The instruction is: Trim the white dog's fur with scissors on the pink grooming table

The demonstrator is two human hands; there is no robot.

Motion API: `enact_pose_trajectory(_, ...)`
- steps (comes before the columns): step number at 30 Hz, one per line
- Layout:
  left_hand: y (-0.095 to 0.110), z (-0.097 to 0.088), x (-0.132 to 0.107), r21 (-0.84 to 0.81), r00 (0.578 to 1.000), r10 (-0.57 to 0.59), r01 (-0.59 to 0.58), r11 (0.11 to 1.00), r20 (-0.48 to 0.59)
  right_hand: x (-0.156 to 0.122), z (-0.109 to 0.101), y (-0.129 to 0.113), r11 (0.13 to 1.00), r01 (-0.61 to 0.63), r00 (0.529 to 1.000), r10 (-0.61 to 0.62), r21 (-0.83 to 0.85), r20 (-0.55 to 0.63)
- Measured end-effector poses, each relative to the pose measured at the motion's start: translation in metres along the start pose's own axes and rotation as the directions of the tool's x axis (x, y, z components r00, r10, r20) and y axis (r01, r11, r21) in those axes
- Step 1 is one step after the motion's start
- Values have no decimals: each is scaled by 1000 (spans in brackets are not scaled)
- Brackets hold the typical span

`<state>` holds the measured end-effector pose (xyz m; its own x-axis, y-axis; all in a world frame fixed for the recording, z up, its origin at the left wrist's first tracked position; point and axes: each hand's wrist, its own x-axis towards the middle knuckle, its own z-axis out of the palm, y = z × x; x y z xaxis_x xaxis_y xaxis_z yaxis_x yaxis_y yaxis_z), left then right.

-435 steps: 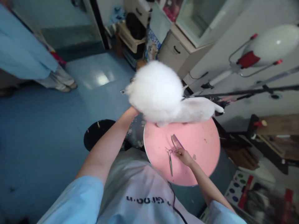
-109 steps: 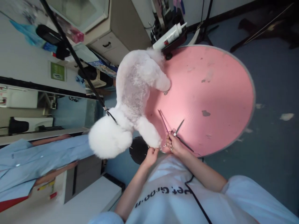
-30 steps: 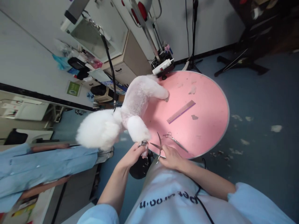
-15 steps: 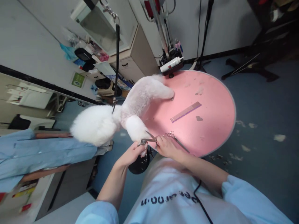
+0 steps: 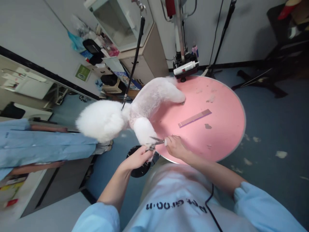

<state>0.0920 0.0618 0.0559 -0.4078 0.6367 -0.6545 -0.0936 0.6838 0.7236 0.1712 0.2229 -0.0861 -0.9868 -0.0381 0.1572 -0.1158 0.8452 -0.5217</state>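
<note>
A white fluffy dog [image 5: 147,100] stands on the round pink table [image 5: 227,109], its big rounded head to the left. My left hand [image 5: 138,158] is closed around the lower end of its front leg [image 5: 144,131], where the paw is mostly hidden by fingers. My right hand [image 5: 175,147] grips a pair of scissors [image 5: 158,141], their blades slightly parted against the fur just above the paw. Behind the right hand, the edge of another metal tool on the table is mostly covered. A comb [image 5: 195,118] lies on the tabletop beyond this hand.
A black leash [image 5: 134,64] runs from the dog's neck up to a chain. A tool holder with a white bottle [image 5: 185,68] sits at the table's far edge. Fur clumps [image 5: 281,154] litter the floor. A person in a blue gown [image 5: 48,145] appears at left, beside a black stool [image 5: 140,170].
The scissor blades are closer together than before, and both hands still hold the leg and scissors. The whole view has shifted slightly, and the right hand now covers more of the tool lying behind it.
</note>
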Motion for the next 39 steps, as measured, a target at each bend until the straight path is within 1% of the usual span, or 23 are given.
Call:
enact_pose_trajectory(4,-3,3,-1,13,1000,-7,7,1000,-3,-10,8,14,997,64,998,-65,-43,-9)
enact_pose_trajectory(8,-7,6,-2,24,1000,7,-7,1000,-4,-24,7,22,997,59,998,-59,-43,-1)
enact_pose_trajectory(10,-8,7,-2,28,1000,4,-3,1000,-20,-26,2,21,997,64,998,-64,-33,3)
enact_pose_trajectory(13,-9,9,-3,54,999,-4,6,999,-35,-21,-8,14,996,82,996,-81,-25,26)
enact_pose_trajectory(17,-8,10,-6,121,1000,0,3,993,-28,-12,-15,8,992,102,994,-99,-73,43)
enact_pose_trajectory(21,-6,11,-9,101,999,7,-3,995,-45,-14,-13,15,975,150,989,-149,-163,17)
enact_pose_trajectory(25,-7,10,-12,98,997,1,6,995,-72,-21,-10,24,964,181,980,-193,-196,-41)
enact_pose_trajectory(30,-14,9,-12,121,998,8,-1,993,-57,-13,-14,18,966,165,982,-181,-201,-63)
enact_pose_trajectory(35,-15,9,-12,114,999,-4,8,993,-37,-9,-15,14,942,227,967,-247,-248,-54)
enact_pose_trajectory(37,-15,9,-12,100,999,6,-3,995,-36,-12,-13,14,945,234,965,-255,-228,-65)
enact_pose_trajectory(39,-15,9,-13,85,1000,12,-10,996,-28,-15,-10,13,960,207,972,-224,-189,-69)
